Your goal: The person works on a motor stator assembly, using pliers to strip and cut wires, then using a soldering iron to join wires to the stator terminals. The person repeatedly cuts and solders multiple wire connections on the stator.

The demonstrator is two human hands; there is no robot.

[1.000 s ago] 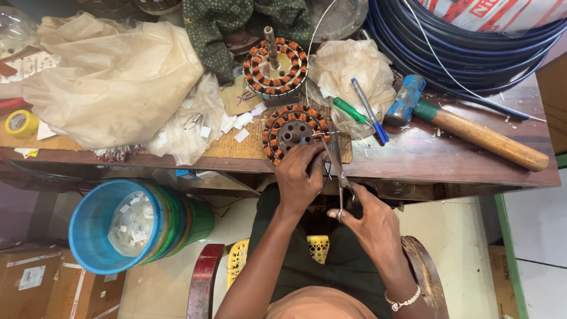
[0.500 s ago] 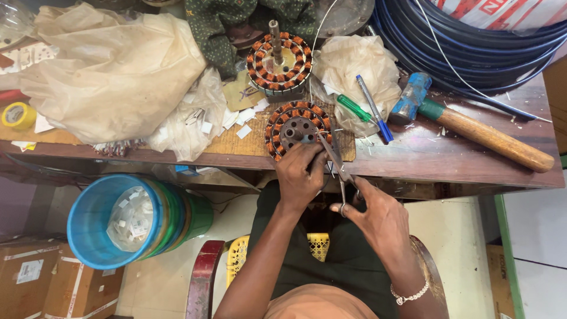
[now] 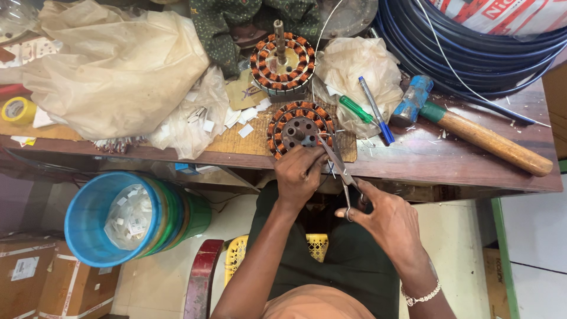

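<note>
right hand [image 3: 387, 221] fingers through the scissor loops, scissors [image 3: 338, 168] now angled in, blades reaching the wound stator [image 3: 298, 127] at the bench edge. left hand [image 3: 300, 174] pinches its near rim. half a second back the blades sat lower; trimming looks underway. hammer [image 3: 472, 127] lies untouched.

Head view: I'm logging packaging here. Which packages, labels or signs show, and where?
Cardboard boxes: bottom left floor, brown, white labels, taped.
Printed sack: top right, white with red lettering.
Brown box: bottom right floor, partly seen.
Printed card: on bench between the wound stators, tan.
</note>
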